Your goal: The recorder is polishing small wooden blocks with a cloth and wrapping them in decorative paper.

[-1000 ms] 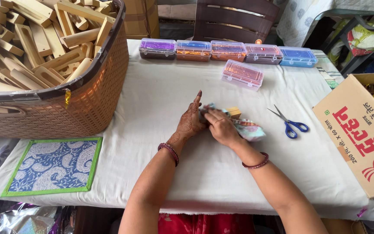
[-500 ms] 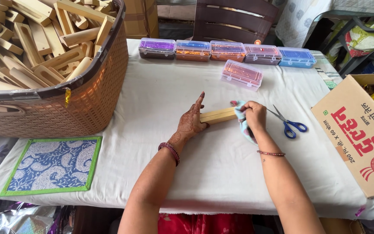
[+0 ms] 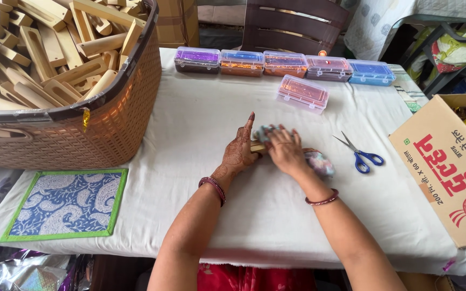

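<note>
Left hand (image 3: pixel 239 153) set on edge on the white tablecloth (image 3: pixel 200 124), fingers straight and together, open like a fence, gripping nothing but braced against the end of the pale wooden block (image 3: pixel 256 146) lying flat mid-table. Sliding right, the right hand (image 3: pixel 284 152) lies palm down over that block, fingers curled across a crumpled pastel cloth (image 3: pixel 319 161) pressed onto the wood; most of the block is hidden beneath it, only a stub showing between the two hands. This reads as the rubbing or wiping step, one hand stopping the piece, the other working the rag along it.

Back to the far left for the surroundings: a brown woven plastic basket (image 3: pixel 109 134) heaped with more bare slotted wooden pieces, smooth and unfinished, and in front of it a blue paisley mat with green border (image 3: pixel 66 202). Along the table's far edge, a row of small clear plastic boxes (image 3: pixel 284 63) with coloured contents, one more clear box with pink contents (image 3: pixel 302 92) sitting nearer. Right of the hands, blue-handled steel scissors (image 3: pixel 360 156) lie open, apart from the cloth, then the tan cardboard carton with red print (image 3: pixel 449 167) at the right edge
</note>
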